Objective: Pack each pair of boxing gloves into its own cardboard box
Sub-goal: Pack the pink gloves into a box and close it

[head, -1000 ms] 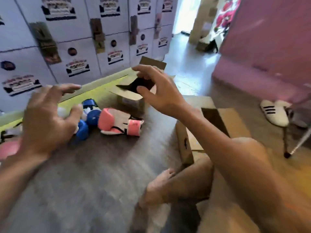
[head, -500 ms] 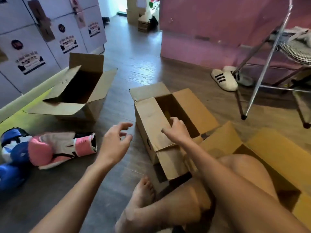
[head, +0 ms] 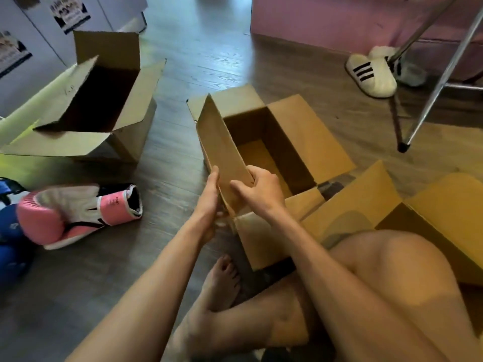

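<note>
The right hand (head: 261, 190) pinches the standing flap (head: 222, 152) of the box (head: 295, 142); the left hand (head: 209, 199) presses flat on its outside. The pink glove (head: 73, 212) lies apart, leftward.

A person sits on the wooden floor (head: 198, 61) with the middle cardboard box (head: 311, 131) open in front. Its left flap (head: 219, 147) stands upright; the right hand (head: 261, 190) pinches its near end, and the left hand (head: 209, 197) lies flat against its outer face. A pink-and-white boxing glove (head: 65, 215) lies to the left, touching blue gloves (head: 10, 231), near a second open box (head: 125, 142).
</note>
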